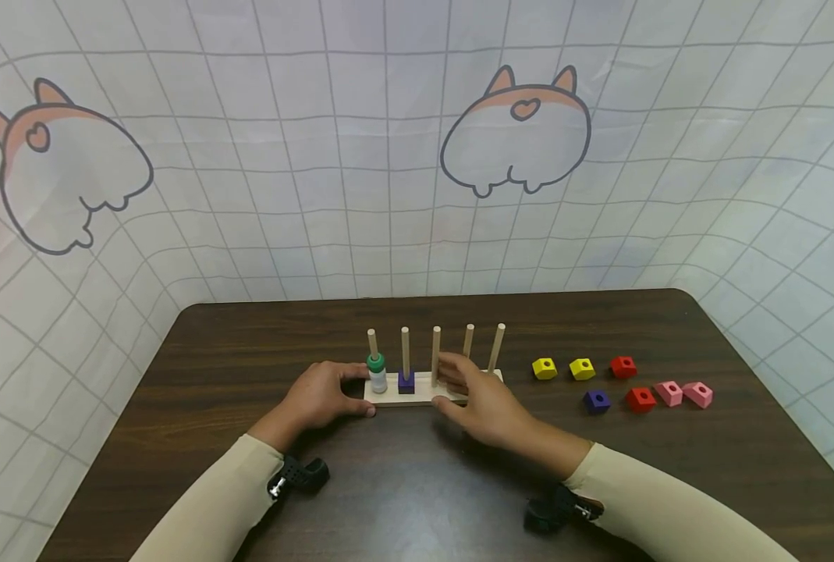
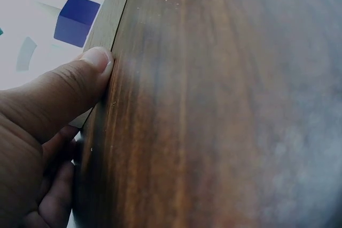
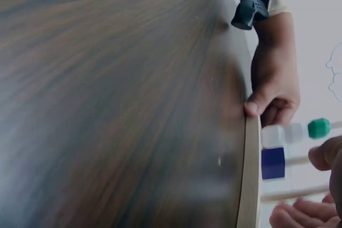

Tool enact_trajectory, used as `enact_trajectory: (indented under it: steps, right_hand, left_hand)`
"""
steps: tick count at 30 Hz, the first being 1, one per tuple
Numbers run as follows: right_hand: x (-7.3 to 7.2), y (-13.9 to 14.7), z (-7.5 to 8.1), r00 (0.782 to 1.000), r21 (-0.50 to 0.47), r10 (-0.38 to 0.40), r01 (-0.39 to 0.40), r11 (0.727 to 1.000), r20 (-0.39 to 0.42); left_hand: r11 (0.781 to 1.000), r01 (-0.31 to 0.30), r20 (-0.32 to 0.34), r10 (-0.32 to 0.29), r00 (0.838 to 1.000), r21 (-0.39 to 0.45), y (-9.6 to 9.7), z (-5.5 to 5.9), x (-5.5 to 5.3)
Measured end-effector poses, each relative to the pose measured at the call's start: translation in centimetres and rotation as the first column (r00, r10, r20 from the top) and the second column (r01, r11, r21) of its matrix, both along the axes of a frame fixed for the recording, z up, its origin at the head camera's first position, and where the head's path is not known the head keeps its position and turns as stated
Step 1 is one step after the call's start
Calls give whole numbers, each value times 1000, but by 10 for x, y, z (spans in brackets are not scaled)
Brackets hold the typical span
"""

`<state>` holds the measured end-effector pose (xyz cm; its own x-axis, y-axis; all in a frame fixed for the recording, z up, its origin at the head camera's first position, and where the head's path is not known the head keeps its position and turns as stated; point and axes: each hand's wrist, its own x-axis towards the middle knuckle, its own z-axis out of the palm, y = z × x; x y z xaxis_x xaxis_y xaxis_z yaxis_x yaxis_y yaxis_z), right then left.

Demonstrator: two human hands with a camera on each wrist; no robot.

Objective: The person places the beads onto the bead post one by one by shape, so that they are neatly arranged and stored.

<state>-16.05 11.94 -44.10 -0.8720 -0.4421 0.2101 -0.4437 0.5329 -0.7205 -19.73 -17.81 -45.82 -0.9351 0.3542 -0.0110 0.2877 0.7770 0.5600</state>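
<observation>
pinching the left end of the long pale wooden board point(image 1: 422, 396) with the left hand point(image 1: 324, 394), with the thumb on the near edge, toward the middle of the dark brown wood-grain table point(image 1: 402, 499). probably best to press evenly, for a flat, steady base. poising the right hand point(image 1: 490, 406) by the upright round wooden middle peg point(image 1: 435, 355), with fingers and thumb apart and nothing visible between. wise to avoid jolting the green-and-white faceted stack point(image 1: 377, 380) at left or the purple cube point(image 1: 406, 383) just to the right.
</observation>
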Motion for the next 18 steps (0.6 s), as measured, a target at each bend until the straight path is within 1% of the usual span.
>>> enact_trajectory:
  steps: [5, 8, 14, 18]
  right_hand:
    - [3, 26, 2, 998, 29, 62, -62, 998, -5]
    - [2, 43, 2, 997, 75, 68, -66, 995, -24]
    - [4, 76, 0, 993, 161, 45, -27, 987, -113]
    - [6, 96, -1, 982, 199, 22, 16, 980, -186]
  left_hand:
    - [1000, -2, 1, 2, 1000, -4, -1, 0, 1]
    - [1000, -5, -1, 5, 1000, -8, -1, 0, 1]
    - [1000, -11, 8, 11, 1000, 4, 0, 0, 1]
    - [1000, -10, 4, 10, 1000, 6, 1, 0, 1]
